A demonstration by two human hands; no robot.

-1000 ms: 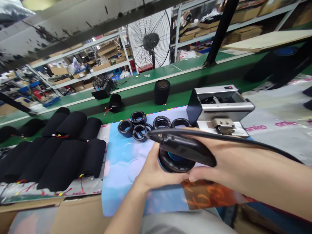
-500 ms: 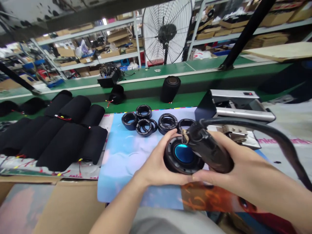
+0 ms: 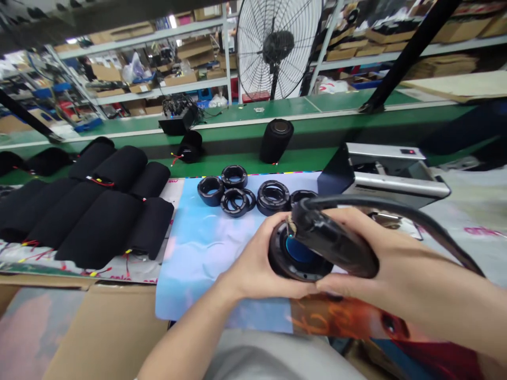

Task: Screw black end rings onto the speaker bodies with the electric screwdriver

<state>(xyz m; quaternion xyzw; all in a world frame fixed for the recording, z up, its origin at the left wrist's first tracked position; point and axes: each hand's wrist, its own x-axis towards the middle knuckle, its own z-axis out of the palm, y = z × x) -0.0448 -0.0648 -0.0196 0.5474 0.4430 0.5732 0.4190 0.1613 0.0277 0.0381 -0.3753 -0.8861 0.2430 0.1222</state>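
Note:
My left hand (image 3: 255, 264) is wrapped round a black round ring part with a blue centre (image 3: 298, 259), held just above the blue printed sheet (image 3: 198, 248). My right hand (image 3: 380, 264) grips a black hose-fed hand tool (image 3: 332, 244) whose tip rests on the ring's upper left rim. The tool's thick black hose (image 3: 400, 206) arcs away to the right. Several more black rings (image 3: 237, 192) lie on the sheet just beyond my hands.
Black fabric-covered cylinders (image 3: 91, 211) lie in rows at the left. A metal machine (image 3: 388, 171) stands at the right behind my hands. A black cylinder (image 3: 276, 140) stands on the green conveyor (image 3: 237, 142). Beyond it are a floor fan (image 3: 277, 47) and shelves. Cardboard (image 3: 99, 332) lies at the near left.
The tool's tip has shifted slightly left over the ring and now covers more of its blue centre. Both hands keep their grip; the camera has tilted a little.

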